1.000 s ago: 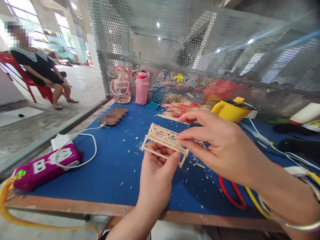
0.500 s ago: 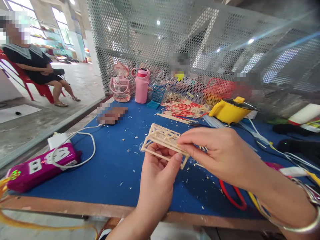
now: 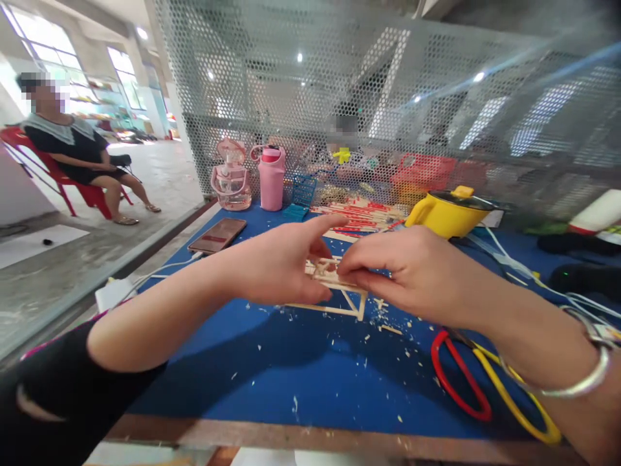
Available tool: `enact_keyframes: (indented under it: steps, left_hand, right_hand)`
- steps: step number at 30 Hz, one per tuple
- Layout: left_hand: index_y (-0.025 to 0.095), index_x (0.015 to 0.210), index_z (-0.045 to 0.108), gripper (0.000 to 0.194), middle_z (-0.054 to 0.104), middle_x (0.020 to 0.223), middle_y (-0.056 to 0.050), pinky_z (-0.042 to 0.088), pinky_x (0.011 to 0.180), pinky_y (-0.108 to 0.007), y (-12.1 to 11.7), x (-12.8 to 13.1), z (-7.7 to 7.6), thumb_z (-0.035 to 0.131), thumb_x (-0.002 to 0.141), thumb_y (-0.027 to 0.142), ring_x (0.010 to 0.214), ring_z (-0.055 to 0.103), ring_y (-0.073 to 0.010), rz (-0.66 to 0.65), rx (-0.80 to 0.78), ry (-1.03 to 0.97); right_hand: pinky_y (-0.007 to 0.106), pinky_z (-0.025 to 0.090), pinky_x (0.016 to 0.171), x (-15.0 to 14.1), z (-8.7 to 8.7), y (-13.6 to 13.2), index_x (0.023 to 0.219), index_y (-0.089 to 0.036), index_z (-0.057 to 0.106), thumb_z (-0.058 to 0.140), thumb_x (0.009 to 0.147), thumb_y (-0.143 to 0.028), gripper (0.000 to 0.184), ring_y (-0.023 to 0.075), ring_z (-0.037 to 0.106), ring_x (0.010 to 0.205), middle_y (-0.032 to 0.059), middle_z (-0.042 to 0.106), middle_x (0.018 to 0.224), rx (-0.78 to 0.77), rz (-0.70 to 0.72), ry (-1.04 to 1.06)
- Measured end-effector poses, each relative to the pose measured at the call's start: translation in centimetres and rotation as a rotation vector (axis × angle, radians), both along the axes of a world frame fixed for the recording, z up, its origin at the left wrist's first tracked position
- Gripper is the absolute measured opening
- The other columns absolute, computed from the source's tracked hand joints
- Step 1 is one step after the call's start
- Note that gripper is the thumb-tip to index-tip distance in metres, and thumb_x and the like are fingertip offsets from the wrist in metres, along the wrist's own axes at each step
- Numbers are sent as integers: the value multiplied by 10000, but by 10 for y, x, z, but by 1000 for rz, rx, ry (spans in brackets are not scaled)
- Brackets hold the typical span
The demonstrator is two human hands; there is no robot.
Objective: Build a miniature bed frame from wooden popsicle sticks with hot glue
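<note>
A small frame of pale wooden sticks (image 3: pixel 352 304), with a slanting brace near its right end, appears to rest on the blue tabletop. My left hand (image 3: pixel 276 262) comes over its left part from the side. Thumb and forefinger are spread apart there, the other fingers bent and partly hidden at the sticks. At the frame's upper right, my right hand (image 3: pixel 412 278) has thumb and fingertips pinched together on it. Whether a small loose piece is also between those fingertips cannot be seen.
Red-and-yellow scissors (image 3: pixel 460 382) lie at right. Behind are a pile of red-marked sticks (image 3: pixel 363 212), a yellow pot (image 3: pixel 446 217), a pink bottle (image 3: pixel 272 178), a clear jug (image 3: pixel 230 184), a phone (image 3: pixel 218 236) and a perforated metal screen (image 3: pixel 291 97). Wood scraps litter the blue surface.
My left hand has left its hold beneath the frame and come round over its left side, fingers spread. The frame sits lower, apparently on the table. My right hand stays pinched at its right part.
</note>
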State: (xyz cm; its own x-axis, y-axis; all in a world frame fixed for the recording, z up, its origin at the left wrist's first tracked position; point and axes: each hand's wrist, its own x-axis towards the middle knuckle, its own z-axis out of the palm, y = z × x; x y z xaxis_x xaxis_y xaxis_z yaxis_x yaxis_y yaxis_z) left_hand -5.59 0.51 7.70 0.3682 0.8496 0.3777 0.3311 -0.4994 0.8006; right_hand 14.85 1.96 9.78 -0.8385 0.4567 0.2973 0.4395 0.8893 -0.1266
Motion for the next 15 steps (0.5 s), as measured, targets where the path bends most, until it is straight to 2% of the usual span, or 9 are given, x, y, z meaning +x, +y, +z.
enact_keyframes:
  steps: [2, 4, 9, 15]
  left_hand:
    - [227, 1322, 536, 865, 712, 779, -41, 485, 620, -265, 12, 5, -1, 793, 508, 86, 695, 659, -206, -77, -59, 17]
    - [229, 1357, 496, 885, 703, 719, -32, 496, 614, -274, 14, 8, -4, 786, 531, 94, 675, 660, -203, -120, -106, -42]
    - [238, 1295, 566, 879, 692, 674, -28, 498, 561, -273, 10, 12, -6, 768, 472, 6, 630, 656, -207, -110, -265, -246]
    - [255, 1316, 545, 915, 690, 679, -17, 435, 477, -194, 16, 13, -1, 742, 476, -51, 588, 624, -160, -114, -329, -249]
  right_hand:
    - [263, 437, 638, 0, 2, 4, 799, -202, 706, 556, 851, -160, 164, 122, 627, 674, -12, 698, 753, -12, 4, 10]
    - [258, 441, 643, 0, 2, 8, 796, -205, 708, 573, 833, -147, 151, 116, 628, 678, -21, 700, 752, -38, -4, 25]
    - [261, 449, 666, 3, 0, 11, 796, -208, 697, 571, 827, -131, 152, 120, 621, 712, -19, 691, 778, -99, -15, 55]
    - [251, 415, 600, 9, -6, 6, 821, -189, 667, 518, 890, -155, 168, 112, 590, 665, 4, 663, 763, 25, -48, 88]
